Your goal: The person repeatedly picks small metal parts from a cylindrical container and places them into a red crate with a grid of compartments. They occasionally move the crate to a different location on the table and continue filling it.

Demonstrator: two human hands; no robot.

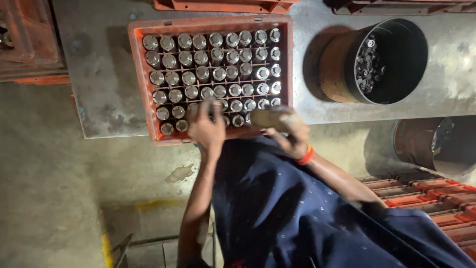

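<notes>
One orange crate (141,74) sits on the bench (99,59), holding rows of upright metal cylinders (213,69): roughly forty-five show, a few hidden under the hands. Two hands reach over its near edge, the left hand (207,128) and the right hand (290,133). The right hand holds one brown cylinder (267,119). One black bucket (391,59) of small metal parts stands on the bench; a second bucket (421,141) shows below.

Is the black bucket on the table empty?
No, the black bucket holds a pile of small metal parts against its inner wall.
</notes>
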